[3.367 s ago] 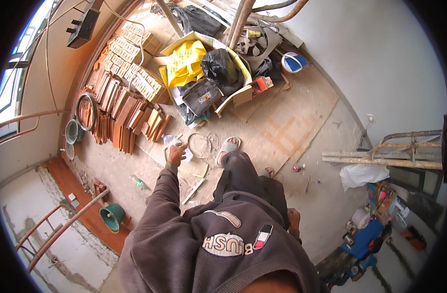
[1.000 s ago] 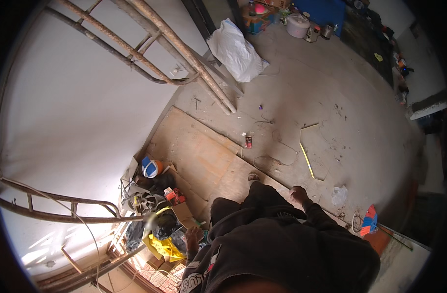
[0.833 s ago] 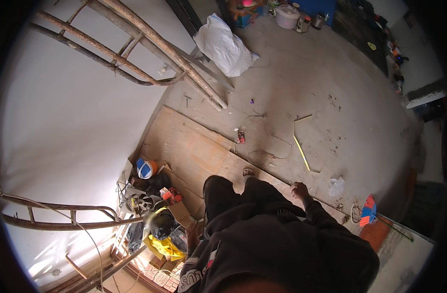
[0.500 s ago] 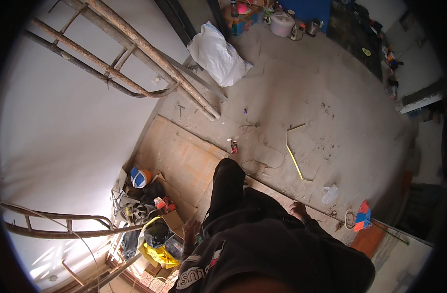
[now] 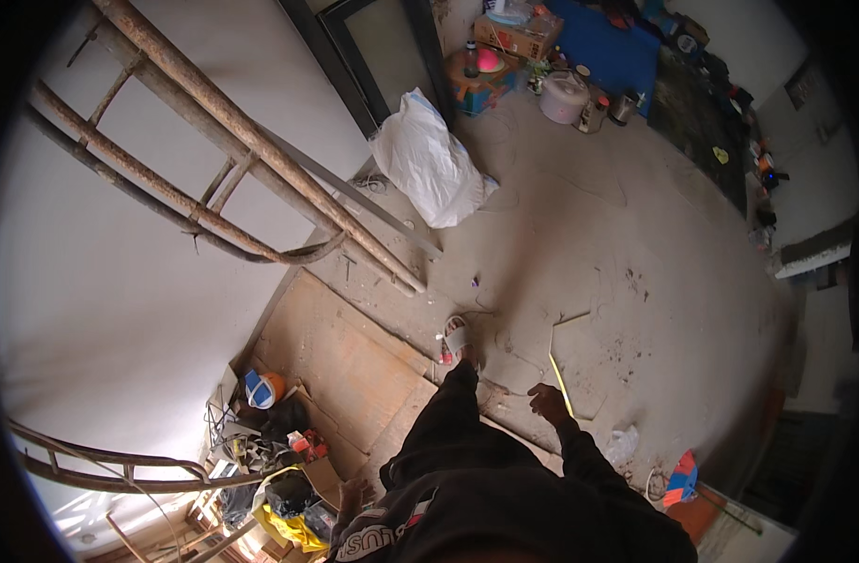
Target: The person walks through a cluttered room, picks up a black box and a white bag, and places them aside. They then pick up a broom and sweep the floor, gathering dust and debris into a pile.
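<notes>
My right hand (image 5: 547,403) hangs over the floor with its fingers loosely bent and apart, nothing visible in it. Beyond it lies a thin yellow folding strip (image 5: 559,371), bent at angles. My left hand (image 5: 357,494) hangs low at my side, its fingers apart and holding nothing I can see. It is nearest to an open cardboard box (image 5: 322,480) and a yellow bag (image 5: 293,531) in a heap of goods. My foot in a grey sandal (image 5: 457,334) is stretched forward on the floor, partly over a small red packet (image 5: 444,357).
Flat cardboard (image 5: 340,361) covers the floor at left. A rusty metal scaffold frame (image 5: 251,159) leans on the white wall. Ahead are a white sack (image 5: 429,164), a pale rice cooker (image 5: 563,98) and a blue board (image 5: 608,52). Clear plastic (image 5: 624,441) lies at right.
I have stepped forward; my sandalled foot now shows. My right hand has swung forward toward the yellow strip, while my left hand has dropped back toward the lower edge.
</notes>
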Demonstrator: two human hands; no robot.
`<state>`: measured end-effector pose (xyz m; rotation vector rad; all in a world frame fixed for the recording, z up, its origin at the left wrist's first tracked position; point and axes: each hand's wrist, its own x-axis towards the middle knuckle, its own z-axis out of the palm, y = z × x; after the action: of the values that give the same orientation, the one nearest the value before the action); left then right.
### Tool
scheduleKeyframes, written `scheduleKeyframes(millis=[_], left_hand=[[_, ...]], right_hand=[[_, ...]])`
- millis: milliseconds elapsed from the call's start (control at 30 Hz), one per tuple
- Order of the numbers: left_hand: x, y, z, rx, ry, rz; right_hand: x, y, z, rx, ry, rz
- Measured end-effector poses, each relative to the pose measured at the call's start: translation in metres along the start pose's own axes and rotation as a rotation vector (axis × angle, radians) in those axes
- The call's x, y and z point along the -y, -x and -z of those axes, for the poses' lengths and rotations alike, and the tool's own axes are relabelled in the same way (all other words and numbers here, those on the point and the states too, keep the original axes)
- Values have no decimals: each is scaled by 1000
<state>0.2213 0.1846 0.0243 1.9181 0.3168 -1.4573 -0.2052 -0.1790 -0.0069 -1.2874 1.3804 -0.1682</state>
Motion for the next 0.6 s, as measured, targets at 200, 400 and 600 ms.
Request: scheduleKeyframes(millis=[200,400,600], left_hand=[[-79,-20,-38,-8,-35,0],[-218,-43,-79,23,36,-123],[-363,-67,-177,40,-246,-404]], right_hand=[[33,-79,37,-36,-140,-116],[7,-92,64,-113,-274,-344],[-5,-87,98,-83,44,-172]])
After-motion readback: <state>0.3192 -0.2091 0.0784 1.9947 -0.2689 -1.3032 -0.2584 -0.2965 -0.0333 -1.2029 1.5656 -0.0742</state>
